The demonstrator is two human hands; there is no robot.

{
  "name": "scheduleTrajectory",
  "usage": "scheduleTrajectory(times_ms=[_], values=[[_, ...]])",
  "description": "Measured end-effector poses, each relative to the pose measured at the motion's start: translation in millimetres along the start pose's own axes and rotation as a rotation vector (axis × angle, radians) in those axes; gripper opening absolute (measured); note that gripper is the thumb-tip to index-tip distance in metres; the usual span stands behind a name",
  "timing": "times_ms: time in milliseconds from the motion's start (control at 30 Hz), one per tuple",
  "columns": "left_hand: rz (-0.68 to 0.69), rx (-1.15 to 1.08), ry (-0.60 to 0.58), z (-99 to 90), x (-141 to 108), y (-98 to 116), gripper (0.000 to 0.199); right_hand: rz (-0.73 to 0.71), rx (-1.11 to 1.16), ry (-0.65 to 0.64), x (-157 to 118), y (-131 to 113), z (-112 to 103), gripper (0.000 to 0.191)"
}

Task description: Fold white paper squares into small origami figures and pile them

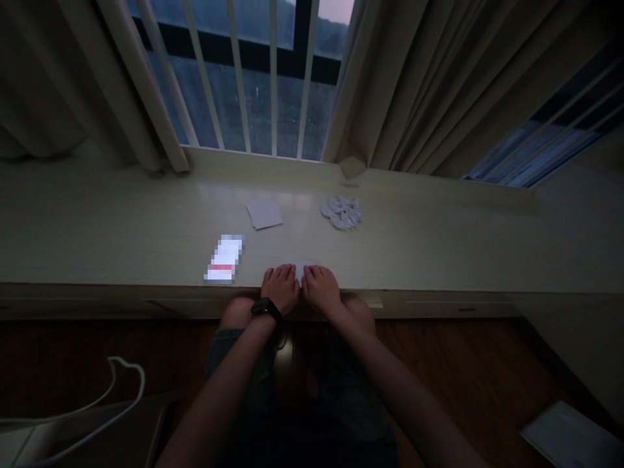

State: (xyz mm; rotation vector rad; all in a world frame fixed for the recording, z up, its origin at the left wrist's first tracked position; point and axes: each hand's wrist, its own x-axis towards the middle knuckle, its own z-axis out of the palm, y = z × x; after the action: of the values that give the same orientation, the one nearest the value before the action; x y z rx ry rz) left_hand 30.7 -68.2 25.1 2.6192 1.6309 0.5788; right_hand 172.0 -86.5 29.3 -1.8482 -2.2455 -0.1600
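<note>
Both hands are close together at the front edge of the pale counter, on a small piece of white paper (301, 268). My left hand (281, 286), with a black watch on its wrist, holds the paper's left side with bent fingers. On the other side, my right hand (320, 286) grips it with curled fingers close together. Most of the paper is hidden under the hands, so its folds cannot be made out. A small stack of square paper sheets (264, 214) lies farther back. To its right is a cluster of several folded paper pieces (342, 213).
A lit phone (224, 259), blurred out, lies on the counter (439, 240) left of my hands. Curtains (414, 84) hang beside the barred window (253, 84). A tan object (352, 167) sits by the right curtain. A white cable (141, 383) loops at lower left.
</note>
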Motion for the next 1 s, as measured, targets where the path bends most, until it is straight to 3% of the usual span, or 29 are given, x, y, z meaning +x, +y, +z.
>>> scheduleTrajectory(times_ms=[333, 567, 767, 867, 1000], values=[[-0.079, -0.023, 0.047, 5.7, -2, 3, 0.042, 0.028, 0.072, 0.155, -7, 4, 19, 0.035], [-0.062, -0.083, 0.057, 12.0, 18, -8, 0.035, -0.031, 0.229, 0.215, -27, -2, 21, 0.030], [0.005, -0.139, 0.047, 14.0, 37, -25, 0.032, 0.061, 0.391, 0.131, 1, 14, 7, 0.025], [0.012, -0.145, 0.021, 14.0, 37, -27, 0.021, 0.049, 0.376, 0.008, 20, 21, 1, 0.024], [-0.009, -0.154, 0.041, 17.6, 32, -26, 0.023, 0.209, 0.521, -0.182, 39, 26, 4, 0.023]])
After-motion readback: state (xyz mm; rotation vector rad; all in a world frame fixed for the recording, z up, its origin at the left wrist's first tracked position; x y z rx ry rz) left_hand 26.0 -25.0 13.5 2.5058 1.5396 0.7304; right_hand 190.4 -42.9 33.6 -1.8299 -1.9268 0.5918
